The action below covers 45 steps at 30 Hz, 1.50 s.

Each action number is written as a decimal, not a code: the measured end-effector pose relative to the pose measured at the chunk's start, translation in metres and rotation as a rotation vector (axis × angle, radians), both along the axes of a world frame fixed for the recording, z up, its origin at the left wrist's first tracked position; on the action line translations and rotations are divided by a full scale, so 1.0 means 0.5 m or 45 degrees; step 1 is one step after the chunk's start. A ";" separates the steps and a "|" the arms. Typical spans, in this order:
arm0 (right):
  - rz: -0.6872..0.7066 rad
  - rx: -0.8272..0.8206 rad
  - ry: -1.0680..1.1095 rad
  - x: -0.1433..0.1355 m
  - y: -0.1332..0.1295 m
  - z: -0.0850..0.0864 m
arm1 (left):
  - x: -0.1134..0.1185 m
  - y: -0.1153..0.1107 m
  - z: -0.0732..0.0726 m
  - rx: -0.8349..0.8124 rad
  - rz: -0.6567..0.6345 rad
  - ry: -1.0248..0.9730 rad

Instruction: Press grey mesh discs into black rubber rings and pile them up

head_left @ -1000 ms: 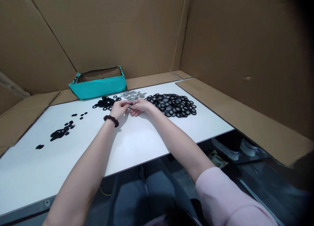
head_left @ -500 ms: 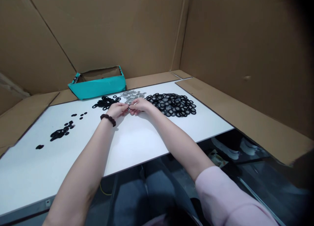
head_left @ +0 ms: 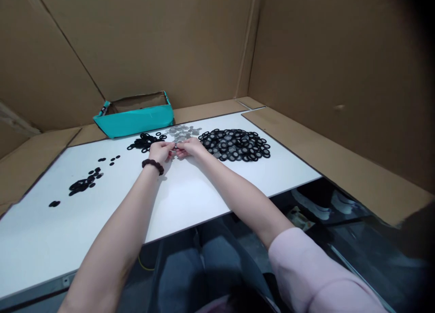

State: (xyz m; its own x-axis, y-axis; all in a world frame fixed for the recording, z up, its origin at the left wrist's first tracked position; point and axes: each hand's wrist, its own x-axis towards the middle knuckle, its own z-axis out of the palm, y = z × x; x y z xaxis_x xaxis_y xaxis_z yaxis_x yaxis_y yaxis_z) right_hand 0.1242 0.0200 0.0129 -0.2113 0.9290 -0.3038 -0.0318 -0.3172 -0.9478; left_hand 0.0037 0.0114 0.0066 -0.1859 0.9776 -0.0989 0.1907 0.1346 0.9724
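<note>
My left hand [head_left: 161, 151], with a dark hair tie round the wrist, meets my right hand [head_left: 189, 147] above the white table. Both are closed in a pinch on one small dark-rimmed piece [head_left: 176, 146], mostly covered by fingertips, probably a black ring. Just behind my left hand lies a loose pile of black rings [head_left: 144, 141]. Small grey translucent discs [head_left: 183, 132] are scattered beyond my right hand. To its right spreads a large heap of black rings with grey centres [head_left: 234, 144].
A turquoise open box [head_left: 136, 121] stands at the back left against the cardboard wall [head_left: 163, 41]. Several small black discs [head_left: 83, 184] lie on the left of the white table [head_left: 190, 204]. Cardboard strips border its back and right edges.
Both hands have shifted slightly, the right one a little to the left, and the fingertips stay together on the small piece. The piles look the same.
</note>
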 end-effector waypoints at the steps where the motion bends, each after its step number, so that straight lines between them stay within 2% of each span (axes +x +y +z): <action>1: 0.029 -0.025 0.035 0.002 -0.001 0.002 | -0.001 0.002 -0.002 0.048 0.022 0.052; 4: 0.111 -0.053 0.102 0.014 -0.003 0.010 | -0.006 0.007 -0.002 0.133 -0.016 0.032; 8: 0.222 -0.011 0.115 0.032 0.000 0.014 | -0.010 0.012 0.003 0.098 -0.122 -0.104; 12: 0.298 0.051 -0.018 0.035 0.010 0.003 | -0.014 0.013 0.000 0.137 -0.130 0.004; 14: 0.250 0.148 -0.148 0.032 0.017 -0.008 | -0.017 0.011 -0.001 0.110 -0.133 0.023; 17: 0.117 0.405 -0.401 0.026 0.024 -0.022 | -0.019 0.006 0.003 0.016 -0.162 -0.053; 20: 0.060 0.636 -0.640 0.021 0.021 -0.023 | -0.019 0.000 0.008 -0.017 -0.189 -0.121; 22: 0.058 0.706 -0.731 0.019 0.016 -0.017 | -0.017 -0.003 0.013 -0.035 -0.173 -0.113; 27: 0.007 0.605 -0.604 0.015 0.014 -0.009 | -0.006 -0.008 0.022 -0.036 -0.116 -0.185; 30: -0.045 0.496 -0.392 0.012 0.016 -0.013 | 0.003 -0.006 0.017 0.027 -0.092 -0.166; 33: -0.048 0.293 -0.154 0.013 0.011 -0.013 | 0.008 -0.001 0.010 0.099 -0.035 -0.074; 35: 0.000 0.168 -0.048 0.018 0.006 -0.008 | 0.007 0.000 0.009 0.119 -0.016 -0.059; 38: 0.161 0.079 0.046 0.028 0.004 0.002 | 0.002 -0.004 0.015 0.054 -0.057 -0.200; 41: 0.252 0.061 0.058 0.034 0.006 0.005 | 0.000 -0.011 0.024 -0.054 -0.137 -0.368; 45: 0.314 0.084 -0.056 0.030 0.014 -0.003 | 0.003 -0.012 0.025 -0.081 -0.170 -0.330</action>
